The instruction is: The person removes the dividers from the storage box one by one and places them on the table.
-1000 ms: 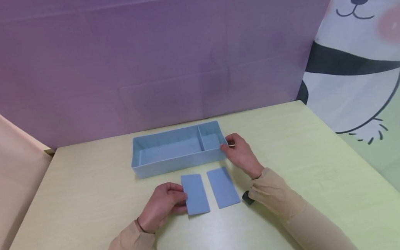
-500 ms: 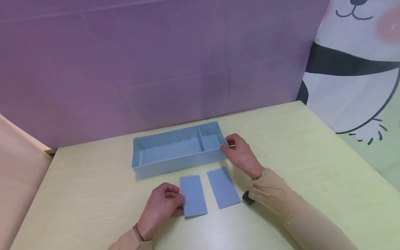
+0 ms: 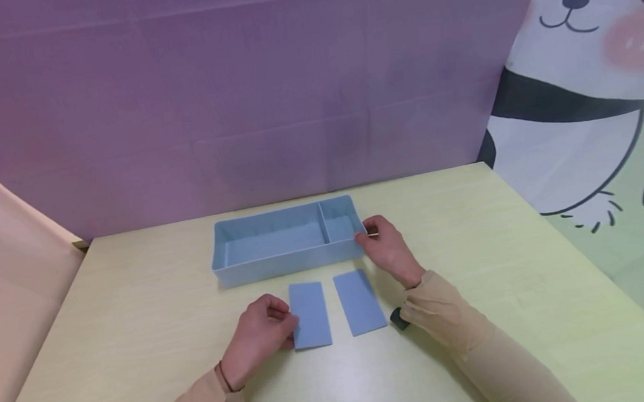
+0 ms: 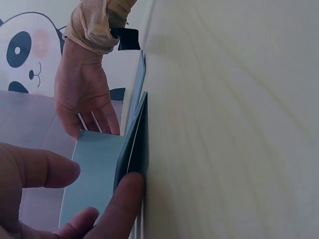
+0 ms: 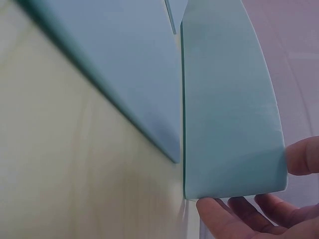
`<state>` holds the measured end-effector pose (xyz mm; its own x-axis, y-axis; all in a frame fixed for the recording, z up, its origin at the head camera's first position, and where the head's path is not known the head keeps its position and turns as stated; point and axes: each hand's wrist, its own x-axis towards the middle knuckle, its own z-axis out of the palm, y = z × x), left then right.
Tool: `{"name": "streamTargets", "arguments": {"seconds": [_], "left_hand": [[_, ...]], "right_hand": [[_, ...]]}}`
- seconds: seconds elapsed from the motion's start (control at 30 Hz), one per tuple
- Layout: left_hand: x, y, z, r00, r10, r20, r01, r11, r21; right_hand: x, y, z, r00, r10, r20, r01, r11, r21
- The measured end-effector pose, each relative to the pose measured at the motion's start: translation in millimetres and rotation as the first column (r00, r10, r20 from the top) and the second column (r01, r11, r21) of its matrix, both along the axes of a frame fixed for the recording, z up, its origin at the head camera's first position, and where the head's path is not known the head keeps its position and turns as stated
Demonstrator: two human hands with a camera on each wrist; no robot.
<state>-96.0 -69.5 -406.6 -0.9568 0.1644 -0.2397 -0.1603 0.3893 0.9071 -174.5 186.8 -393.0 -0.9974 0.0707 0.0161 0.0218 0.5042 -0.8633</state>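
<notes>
A blue open box (image 3: 282, 268) stands near the back of the table, a divider parting a long compartment from a small one at its right. My right hand (image 3: 390, 253) grips its right end; the right wrist view has the thumb at the rim and several fingers along the end wall (image 5: 234, 164). Two flat blue rectangular panels lie in front of the box. At the left panel (image 3: 311, 317), my left hand (image 3: 257, 335) pinches the left edge. The left wrist view shows that panel (image 4: 132, 144) tilted off the table. The right panel (image 3: 360, 303) lies untouched.
The pale wooden table (image 3: 139, 313) carries the box and both panels. A purple cloth (image 3: 269, 92) hangs behind its back edge. A panda-printed sheet (image 3: 583, 164) covers the right side, and a pinkish cloth (image 3: 13, 278) the left.
The left hand has shifted slightly left with the left panel, widening the gap to the right panel. The right hand, box and right panel look unmoved.
</notes>
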Motion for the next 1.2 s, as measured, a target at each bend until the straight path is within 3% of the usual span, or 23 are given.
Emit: {"name": "streamTargets", "arguments": {"seconds": [0.3, 1.2], "left_hand": [[0.1, -1.1, 0.3, 0.999, -0.012, -0.037, 0.009, 0.998, -0.064], [-3.8, -5.4, -4.0, 0.997, -0.043, -0.067, 0.038, 0.997, -0.065]], "right_hand": [[-0.4, -0.2, -0.7, 1.0, 0.002, 0.006, -0.002, 1.0, 0.0], [-1.8, -3.0, -2.8, 1.0, -0.008, -0.009, 0.008, 1.0, 0.012]]}}
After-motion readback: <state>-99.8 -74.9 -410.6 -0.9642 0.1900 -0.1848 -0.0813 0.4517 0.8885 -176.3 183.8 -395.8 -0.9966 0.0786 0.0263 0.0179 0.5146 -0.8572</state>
